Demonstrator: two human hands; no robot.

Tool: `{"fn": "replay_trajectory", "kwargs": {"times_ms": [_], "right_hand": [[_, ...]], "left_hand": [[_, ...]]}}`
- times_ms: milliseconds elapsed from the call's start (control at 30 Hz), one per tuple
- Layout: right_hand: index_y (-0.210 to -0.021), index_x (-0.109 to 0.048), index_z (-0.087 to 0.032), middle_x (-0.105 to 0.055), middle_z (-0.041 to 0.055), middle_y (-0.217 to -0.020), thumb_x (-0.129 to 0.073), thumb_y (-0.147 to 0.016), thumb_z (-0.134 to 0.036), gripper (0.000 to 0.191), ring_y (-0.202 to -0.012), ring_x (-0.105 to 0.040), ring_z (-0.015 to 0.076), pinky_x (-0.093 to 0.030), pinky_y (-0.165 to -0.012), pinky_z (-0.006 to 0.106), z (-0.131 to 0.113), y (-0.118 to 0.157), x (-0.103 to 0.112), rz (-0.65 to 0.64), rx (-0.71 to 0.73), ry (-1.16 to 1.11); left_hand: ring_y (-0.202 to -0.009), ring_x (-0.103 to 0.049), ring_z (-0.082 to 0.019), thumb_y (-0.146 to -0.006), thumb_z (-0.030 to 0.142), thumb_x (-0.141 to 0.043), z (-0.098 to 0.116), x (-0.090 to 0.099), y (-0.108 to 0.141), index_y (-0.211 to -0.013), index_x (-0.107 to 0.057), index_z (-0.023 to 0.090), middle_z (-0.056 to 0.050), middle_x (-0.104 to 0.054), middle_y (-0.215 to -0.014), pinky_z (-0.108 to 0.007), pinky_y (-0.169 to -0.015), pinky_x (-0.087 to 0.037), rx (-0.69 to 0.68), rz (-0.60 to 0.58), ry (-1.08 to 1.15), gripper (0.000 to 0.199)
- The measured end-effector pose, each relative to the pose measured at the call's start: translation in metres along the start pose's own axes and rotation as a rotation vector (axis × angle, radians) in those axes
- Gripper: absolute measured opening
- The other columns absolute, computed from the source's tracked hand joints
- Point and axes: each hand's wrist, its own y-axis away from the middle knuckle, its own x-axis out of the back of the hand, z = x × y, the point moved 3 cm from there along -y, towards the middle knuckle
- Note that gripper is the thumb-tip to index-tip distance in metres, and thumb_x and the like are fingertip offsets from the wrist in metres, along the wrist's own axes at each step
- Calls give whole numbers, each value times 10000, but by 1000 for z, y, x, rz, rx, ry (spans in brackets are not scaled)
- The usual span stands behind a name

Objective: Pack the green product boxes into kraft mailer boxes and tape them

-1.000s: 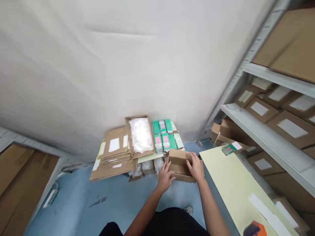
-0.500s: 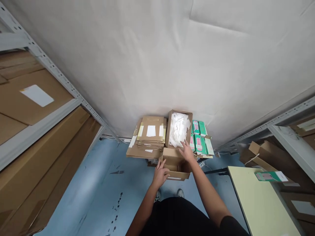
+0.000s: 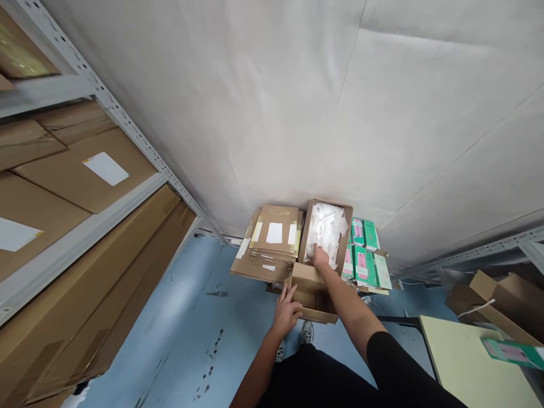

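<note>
My left hand (image 3: pixel 288 309) is at the left wall of an open cardboard box (image 3: pixel 325 316), thumb and fingers on its rim; the inside that shows is bare cardboard. Behind it stands a second cardboard box (image 3: pixel 347 226), filled with white soft plastic packets (image 3: pixel 326 222). My right hand (image 3: pixel 322 256) reaches over the front box into this one. Its fingers are closed on a white packet near the box's front end, with the fingertips partly hidden in the white pile.
Flattened cardboard boxes (image 3: pixel 278 214) are stacked to the left. Green and pink product boxes (image 3: pixel 362 265) lie at the right. A pale yellow table (image 3: pixel 459 357) holds another green box (image 3: pixel 512 352). Metal shelving (image 3: pixel 127 201) with large cartons runs along the left; more open cartons (image 3: pixel 505 300) are at far right.
My right hand has moved from above the box edge down into the white packets, and its fingers have closed. My left hand stays at the front box. The view has shifted left.
</note>
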Motion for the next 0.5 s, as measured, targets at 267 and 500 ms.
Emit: {"fn": "replay_trajectory", "kwargs": {"times_ms": [267,500], "right_hand": [[-1222,-666,-176,-743,138,-1108,-483,-911,-100,368,-981,-687,215,-462,-810,268,9,6,37,145,72,-56],[-1170,-677,-159,-745,130,-1049,-448,-970,-290,331,-913,-657,246,-500,-849,322,26,61,77,518,152,-345]], "left_hand": [[-1588,-206,-385,-751,106,-808,1,14,-7,-940,-817,268,-49,-415,-1651,-620,-1215,-341,-47,55,-8,249],[-1580,-212,-412,-775,104,-777,2,21,-11,-928,-809,257,-56,-380,-1669,-678,-1167,-376,-88,84,-12,219]]}}
